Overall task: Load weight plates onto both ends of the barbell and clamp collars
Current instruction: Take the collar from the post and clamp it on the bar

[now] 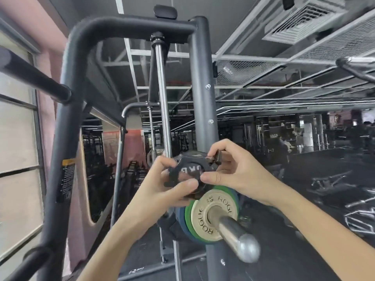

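- Hands hold one black collar (190,169) between them, up in the air, just above the plates.
- Left hand (162,191) grips the collar's left side, with its fingers curled round the edge.
- Right hand (233,175) pinches the collar's right side, thumb below and fingers on top by the little lever (218,157).
- Barbell (233,224) pokes out toward the camera, and its shiny round end is bare.
- Tan plate (200,216) sits first on the bar, a green plate (187,211) is pressed behind it, and a blue plate (180,220) is behind that.
- Grey rack post (203,88) stands tall just behind the hands.
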